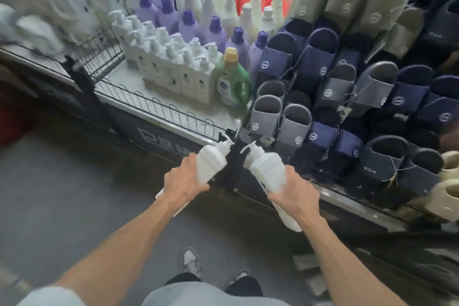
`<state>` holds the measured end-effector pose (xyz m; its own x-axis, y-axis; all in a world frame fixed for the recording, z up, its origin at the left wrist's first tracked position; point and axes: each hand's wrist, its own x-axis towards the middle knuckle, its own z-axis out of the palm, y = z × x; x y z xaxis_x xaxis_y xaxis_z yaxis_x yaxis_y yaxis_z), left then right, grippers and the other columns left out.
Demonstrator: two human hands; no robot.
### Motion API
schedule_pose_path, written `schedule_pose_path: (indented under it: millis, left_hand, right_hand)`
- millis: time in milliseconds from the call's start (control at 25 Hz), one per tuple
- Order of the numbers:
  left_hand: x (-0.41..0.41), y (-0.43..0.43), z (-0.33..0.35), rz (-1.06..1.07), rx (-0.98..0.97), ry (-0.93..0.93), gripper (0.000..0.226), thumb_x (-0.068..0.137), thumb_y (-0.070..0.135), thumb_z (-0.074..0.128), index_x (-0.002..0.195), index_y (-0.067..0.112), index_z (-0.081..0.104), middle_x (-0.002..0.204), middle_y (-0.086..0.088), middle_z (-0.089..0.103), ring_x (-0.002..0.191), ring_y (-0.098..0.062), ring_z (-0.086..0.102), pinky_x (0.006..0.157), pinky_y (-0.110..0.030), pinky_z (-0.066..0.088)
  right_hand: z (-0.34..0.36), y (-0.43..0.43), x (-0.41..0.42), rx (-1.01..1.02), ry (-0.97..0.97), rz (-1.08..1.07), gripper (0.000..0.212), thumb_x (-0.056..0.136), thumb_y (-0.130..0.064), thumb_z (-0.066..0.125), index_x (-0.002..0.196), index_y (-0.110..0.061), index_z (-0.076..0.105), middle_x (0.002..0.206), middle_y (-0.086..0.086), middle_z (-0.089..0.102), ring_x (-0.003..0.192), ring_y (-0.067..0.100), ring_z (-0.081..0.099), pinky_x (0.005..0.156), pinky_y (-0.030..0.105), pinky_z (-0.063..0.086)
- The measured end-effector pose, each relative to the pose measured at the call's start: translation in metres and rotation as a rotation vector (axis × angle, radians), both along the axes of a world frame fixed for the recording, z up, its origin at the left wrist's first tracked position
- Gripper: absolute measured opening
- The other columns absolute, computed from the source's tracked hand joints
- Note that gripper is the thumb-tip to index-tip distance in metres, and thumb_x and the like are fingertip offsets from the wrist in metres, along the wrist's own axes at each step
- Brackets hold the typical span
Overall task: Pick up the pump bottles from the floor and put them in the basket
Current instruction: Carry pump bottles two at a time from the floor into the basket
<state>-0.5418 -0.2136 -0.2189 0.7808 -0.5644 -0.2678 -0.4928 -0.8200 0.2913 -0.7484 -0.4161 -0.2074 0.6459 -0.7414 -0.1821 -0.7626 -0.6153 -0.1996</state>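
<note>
A bottle (211,164) is gripped by the left hand (185,181), a second bottle (267,167) by the right hand (294,196) (fingers (192,158) curled round), just before the basket (159,107); neither is placed inside yet.

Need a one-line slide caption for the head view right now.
Left hand grips one pump bottle, right hand a second pump bottle, before the wire-railed shelf.

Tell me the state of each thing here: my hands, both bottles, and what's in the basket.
Left grip, holding left pump bottle.
Right grip, holding right pump bottle.
Left pump bottle, tilted, lifted, outside the basket.
Right pump bottle, tilted, lifted, outside the basket.
Stocked pump bottles, upright in rows.
Green bottle, upright, capped.
</note>
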Motion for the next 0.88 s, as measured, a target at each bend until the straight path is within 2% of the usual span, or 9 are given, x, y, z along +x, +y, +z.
schedule_pose_path:
  millis: [160, 280, 360, 520, 600, 760, 880]
  left_hand:
    - [0.051, 0.061, -0.001, 0.118, -0.013, -0.001, 0.071, 0.068, 0.048, 0.078, 0.118, 0.021, 0.036, 0.110, 0.001, 0.053, 0.090, -0.031, 0.066, 0.074, -0.041, 0.052]
    - [0.090, 0.111, -0.002, 0.231, -0.014, -0.004, 0.071, 0.067, 0.049, 0.078, 0.117, 0.021, 0.036, 0.109, 0.001, 0.053, 0.089, -0.031, 0.066, 0.071, -0.038, 0.048]
    - [0.112, 0.144, -0.004, 0.333, -0.031, 0.016, 0.070, 0.067, 0.049, 0.077, 0.116, 0.020, 0.037, 0.109, 0.001, 0.053, 0.090, -0.033, 0.066, 0.071, -0.037, 0.046]
    - [0.146, 0.204, -0.007, 0.521, -0.052, 0.040, 0.068, 0.068, 0.047, 0.077, 0.115, 0.020, 0.036, 0.113, 0.001, 0.054, 0.093, -0.036, 0.065, 0.076, -0.040, 0.049]
    - [0.167, 0.233, -0.009, 0.608, -0.055, 0.035, 0.069, 0.068, 0.048, 0.077, 0.116, 0.020, 0.036, 0.114, 0.000, 0.057, 0.095, -0.037, 0.064, 0.074, -0.039, 0.048]
    - [0.221, 0.278, -0.009, 0.741, -0.036, 0.024, 0.070, 0.068, 0.047, 0.077, 0.119, 0.021, 0.037, 0.120, -0.001, 0.059, 0.101, -0.038, 0.064, 0.076, -0.039, 0.046]
    - [0.265, 0.300, -0.004, 0.821, -0.032, 0.016, 0.070, 0.069, 0.045, 0.076, 0.121, 0.020, 0.037, 0.121, -0.003, 0.061, 0.103, -0.038, 0.063, 0.074, -0.037, 0.042]
  right_hand:
    - [0.007, 0.043, 0.079, -0.006, -0.024, 0.129, 0.074, 0.070, -0.055, 0.072, 0.129, -0.026, 0.039, 0.111, -0.003, 0.067, 0.090, 0.029, 0.068, 0.067, 0.036, 0.043]
    - [0.011, 0.077, 0.141, -0.012, -0.015, 0.234, 0.071, 0.070, -0.054, 0.071, 0.126, -0.025, 0.039, 0.106, -0.004, 0.066, 0.082, 0.030, 0.065, 0.063, 0.037, 0.042]
    - [0.012, 0.097, 0.181, -0.006, -0.003, 0.317, 0.069, 0.069, -0.055, 0.070, 0.123, -0.025, 0.039, 0.099, -0.005, 0.065, 0.076, 0.029, 0.065, 0.063, 0.038, 0.046]
    - [0.009, 0.132, 0.258, 0.032, -0.015, 0.438, 0.062, 0.066, -0.051, 0.070, 0.114, -0.027, 0.040, 0.081, -0.010, 0.059, 0.062, 0.018, 0.058, 0.060, 0.034, 0.053]
    - [0.007, 0.152, 0.303, 0.034, -0.018, 0.517, 0.060, 0.067, -0.052, 0.073, 0.112, -0.026, 0.041, 0.078, -0.010, 0.059, 0.059, 0.012, 0.053, 0.055, 0.031, 0.049]
    - [0.005, 0.190, 0.396, 0.034, 0.004, 0.668, 0.064, 0.070, -0.055, 0.073, 0.113, -0.026, 0.037, 0.078, -0.010, 0.057, 0.056, 0.008, 0.047, 0.045, 0.026, 0.030]
    - [0.000, 0.213, 0.464, 0.050, 0.024, 0.762, 0.064, 0.069, -0.054, 0.073, 0.114, -0.026, 0.037, 0.085, -0.007, 0.059, 0.060, 0.013, 0.052, 0.047, 0.026, 0.030]
